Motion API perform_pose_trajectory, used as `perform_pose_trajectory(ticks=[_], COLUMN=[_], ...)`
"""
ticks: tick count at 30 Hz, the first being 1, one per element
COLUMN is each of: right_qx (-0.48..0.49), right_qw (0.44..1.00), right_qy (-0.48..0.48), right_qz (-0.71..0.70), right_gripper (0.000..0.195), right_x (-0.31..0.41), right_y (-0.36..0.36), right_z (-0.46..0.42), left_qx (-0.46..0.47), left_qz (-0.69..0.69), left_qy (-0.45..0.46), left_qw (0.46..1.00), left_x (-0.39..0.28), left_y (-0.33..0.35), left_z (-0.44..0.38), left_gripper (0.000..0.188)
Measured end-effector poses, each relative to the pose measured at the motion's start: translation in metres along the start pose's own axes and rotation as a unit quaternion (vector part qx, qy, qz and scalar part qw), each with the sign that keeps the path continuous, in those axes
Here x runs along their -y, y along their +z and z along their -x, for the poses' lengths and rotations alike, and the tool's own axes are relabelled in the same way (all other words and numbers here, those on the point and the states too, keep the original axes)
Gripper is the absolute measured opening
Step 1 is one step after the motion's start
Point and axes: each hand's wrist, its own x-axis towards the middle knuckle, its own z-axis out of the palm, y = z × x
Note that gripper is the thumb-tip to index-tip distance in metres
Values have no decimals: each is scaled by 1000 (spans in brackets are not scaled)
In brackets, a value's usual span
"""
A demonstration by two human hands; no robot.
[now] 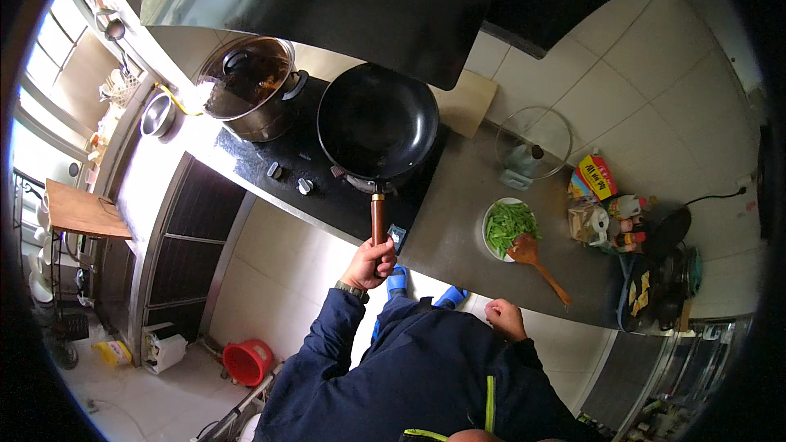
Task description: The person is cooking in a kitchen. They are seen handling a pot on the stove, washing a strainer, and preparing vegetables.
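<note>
My left hand [371, 263] grips the brown handle of a black wok [379, 121], which rests on the right burner of a black gas hob [288, 166]. The wok looks empty apart from a tiny light speck. My right hand [506, 318] hangs by the counter's front edge with its fingers curled and touches nothing that I can see. Beyond it on the counter stands a white bowl [489, 239] of chopped green vegetables [508, 224]. A wooden spatula [539, 264] leans with its blade on the bowl's rim and its handle on the counter.
A lidded steel pot [255, 83] stands on the left burner. A glass lid [568, 141] leans on the tiled wall beside seasoning bottles and packets [592, 179]. The range hood [368, 18] overhangs the hob. A red bucket [247, 362] is on the floor at the left.
</note>
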Motion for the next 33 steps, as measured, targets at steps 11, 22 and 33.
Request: perform_pose_trajectory(ticks=[11,22,33], right_qx=[16,11,12], right_qw=[999,998,997], right_qy=[-27,-40,-56], right_qz=[-8,-45,-54], right_gripper=[23,20,19], right_x=[13,19,16], right_y=[-4,-4,-5], right_z=[4,2,-5], left_qx=[-85,-213,-320], left_qz=[-197,-376,-581], left_qy=[116,186,232], left_qw=[970,883,712], left_x=[9,0,0], left_y=[8,0,28], left_z=[23,41,47], left_gripper=[23,22,27])
